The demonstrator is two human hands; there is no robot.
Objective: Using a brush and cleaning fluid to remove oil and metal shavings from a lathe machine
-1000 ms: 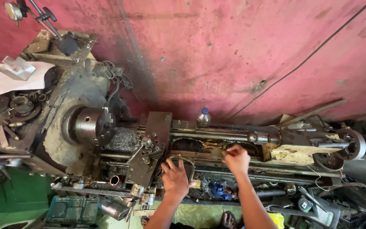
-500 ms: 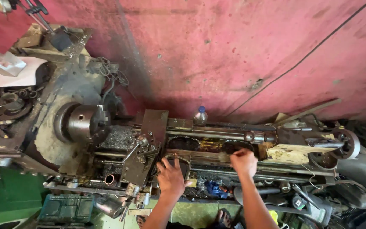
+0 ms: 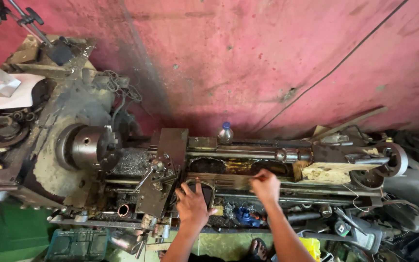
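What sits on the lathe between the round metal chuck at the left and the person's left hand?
In the head view, the carriage with its tool post stands between the chuck and the left hand.

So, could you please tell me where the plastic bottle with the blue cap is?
In the head view, the plastic bottle stands behind the lathe bed, against the red wall, just right of the carriage.

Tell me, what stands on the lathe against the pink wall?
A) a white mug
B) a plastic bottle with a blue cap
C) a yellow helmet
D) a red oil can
B: a clear plastic bottle with a blue cap stands upright at the back of the lathe, against the pink wall.
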